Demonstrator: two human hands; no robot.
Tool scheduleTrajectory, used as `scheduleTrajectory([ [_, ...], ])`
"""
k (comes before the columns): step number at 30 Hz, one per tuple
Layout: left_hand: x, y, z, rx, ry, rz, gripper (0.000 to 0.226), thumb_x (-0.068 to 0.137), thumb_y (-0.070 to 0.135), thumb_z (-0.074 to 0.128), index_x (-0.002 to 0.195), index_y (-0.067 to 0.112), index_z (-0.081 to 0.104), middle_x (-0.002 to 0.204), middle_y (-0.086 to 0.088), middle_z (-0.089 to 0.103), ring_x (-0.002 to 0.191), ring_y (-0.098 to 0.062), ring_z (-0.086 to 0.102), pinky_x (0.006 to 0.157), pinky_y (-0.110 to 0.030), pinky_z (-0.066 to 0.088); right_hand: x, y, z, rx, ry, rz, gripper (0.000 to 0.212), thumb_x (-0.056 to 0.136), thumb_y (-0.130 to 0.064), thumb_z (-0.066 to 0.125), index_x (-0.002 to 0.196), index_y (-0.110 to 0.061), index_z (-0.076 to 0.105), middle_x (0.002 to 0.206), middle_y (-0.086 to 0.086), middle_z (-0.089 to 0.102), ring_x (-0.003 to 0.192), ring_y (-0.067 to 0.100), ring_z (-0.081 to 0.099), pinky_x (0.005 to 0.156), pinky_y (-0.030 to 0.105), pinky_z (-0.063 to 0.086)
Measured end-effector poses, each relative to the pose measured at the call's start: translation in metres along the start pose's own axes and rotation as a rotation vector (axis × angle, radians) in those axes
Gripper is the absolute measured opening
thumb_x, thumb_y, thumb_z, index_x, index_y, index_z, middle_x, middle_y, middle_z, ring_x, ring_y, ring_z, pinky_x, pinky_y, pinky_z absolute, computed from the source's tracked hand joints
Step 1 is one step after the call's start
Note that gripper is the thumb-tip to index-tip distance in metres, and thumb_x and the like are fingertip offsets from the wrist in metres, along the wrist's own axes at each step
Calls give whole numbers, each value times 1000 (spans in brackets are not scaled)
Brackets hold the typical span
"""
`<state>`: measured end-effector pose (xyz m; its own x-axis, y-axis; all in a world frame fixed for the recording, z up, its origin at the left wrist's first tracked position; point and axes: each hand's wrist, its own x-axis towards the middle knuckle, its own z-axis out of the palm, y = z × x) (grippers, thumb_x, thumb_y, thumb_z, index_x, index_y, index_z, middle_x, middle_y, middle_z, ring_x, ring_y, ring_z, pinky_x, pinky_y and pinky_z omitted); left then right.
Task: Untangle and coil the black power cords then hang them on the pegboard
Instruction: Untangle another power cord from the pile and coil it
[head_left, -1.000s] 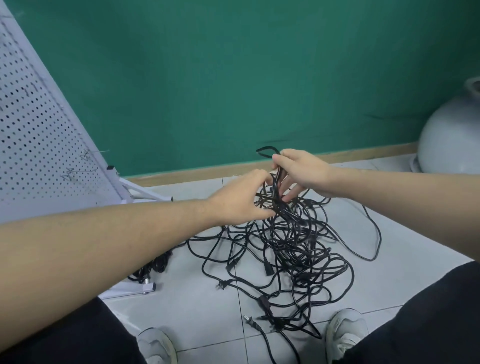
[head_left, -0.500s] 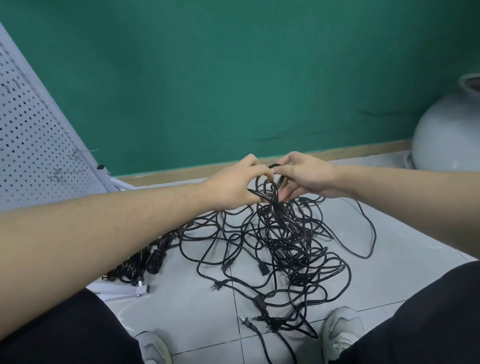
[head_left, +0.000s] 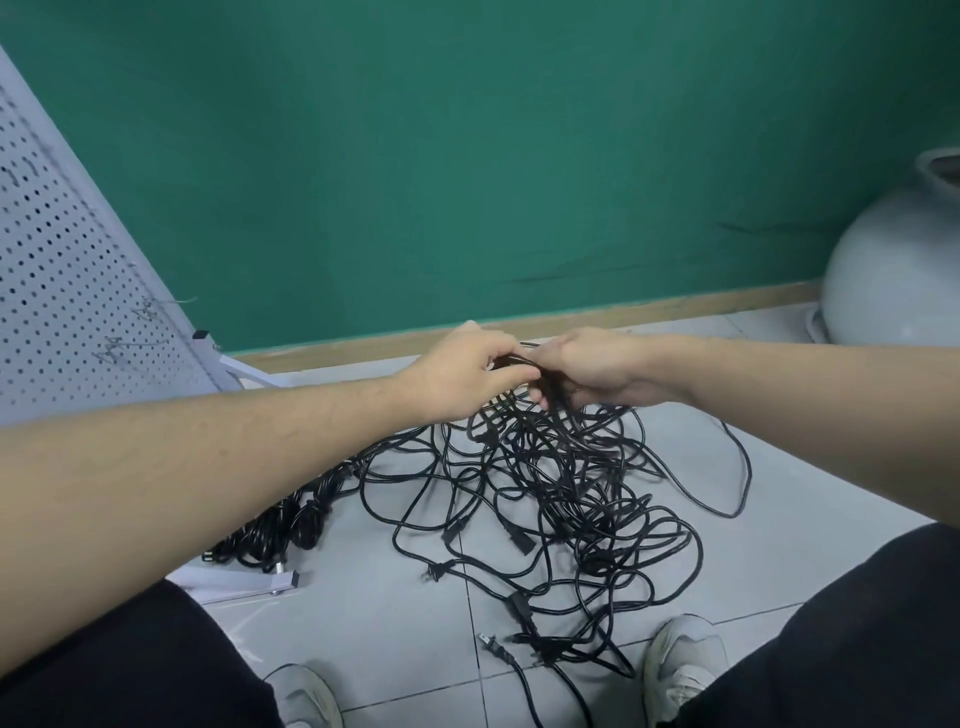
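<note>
Still at untangling: left hand (head_left: 467, 374) and right hand (head_left: 587, 369) were both closed, seemingly on strands atop the black cords (head_left: 561, 499) mid-frame; next, work one cord free.

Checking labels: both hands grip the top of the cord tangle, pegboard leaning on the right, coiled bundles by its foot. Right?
One error: the pegboard leans on the left, not the right, as the head view shows. The rest holds: the left hand and right hand both grip the top of the cord tangle, and coiled bundles lie by its foot.
</note>
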<state>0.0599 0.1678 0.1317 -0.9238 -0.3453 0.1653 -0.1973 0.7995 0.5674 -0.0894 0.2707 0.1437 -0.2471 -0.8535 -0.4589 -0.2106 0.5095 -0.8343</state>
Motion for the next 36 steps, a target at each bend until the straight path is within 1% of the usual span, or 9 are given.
scheduleTrajectory([
  [4,0,-7,1,-49,-3,-139,19,102,31,60,84,28,55,106,1,53,97,-16,52,90,-29,43,-2,-3,-8,-49,-128,-50,31,91,-30,34,102,-14,58,77,-1,65,84,18,50,76,38,37],
  [8,-2,4,8,-171,-71,-256,21,106,31,54,85,26,55,75,10,68,65,-1,63,64,-26,47,-10,2,-18,-340,-237,-118,32,76,-35,58,100,-14,63,93,-1,66,93,18,57,85,36,42],
  [12,3,7,9,-347,-55,-320,20,107,28,50,89,20,51,79,3,74,69,-12,66,64,-30,46,-6,11,-9,-846,15,-327,43,87,-21,72,119,-21,43,97,-1,63,84,18,59,72,29,46],
  [15,4,8,6,-403,-61,-344,20,109,28,47,92,16,48,71,1,73,60,-10,63,61,-24,48,-7,15,-12,-872,194,-465,57,91,-17,66,135,-24,30,105,-1,65,86,22,63,76,38,50],
  [19,4,5,1,-481,-26,-419,23,110,30,44,90,19,48,77,0,75,62,-6,65,57,-21,41,-9,15,-26,-988,350,-620,22,97,-34,65,112,-19,65,105,3,71,100,25,62,85,38,48],
  [24,-5,-18,-2,-387,-37,-569,22,110,27,45,95,15,57,96,-5,75,76,-14,65,59,-19,47,-11,5,-38,-373,543,-637,15,98,-35,65,97,-21,70,66,1,69,57,6,62,66,27,50],
  [28,-9,-26,0,-204,-32,-554,19,109,25,46,117,20,62,118,0,70,100,-12,63,74,-21,47,-16,-8,-37,-163,563,-571,13,99,-37,62,91,-28,65,60,11,67,58,14,60,61,24,45],
  [31,-6,-11,-5,-401,26,-453,36,110,16,32,135,20,58,133,4,64,113,-7,60,85,-7,43,-20,-18,-36,28,530,-560,12,100,-31,62,91,-24,66,57,6,58,44,15,57,54,21,51],
  [36,-8,9,-9,-604,-117,-305,36,110,37,39,100,13,65,104,-6,78,97,-22,73,99,-35,54,-17,-18,-33,-109,557,-517,17,101,-38,59,89,-27,65,55,-2,55,39,8,45,44,18,37],
])
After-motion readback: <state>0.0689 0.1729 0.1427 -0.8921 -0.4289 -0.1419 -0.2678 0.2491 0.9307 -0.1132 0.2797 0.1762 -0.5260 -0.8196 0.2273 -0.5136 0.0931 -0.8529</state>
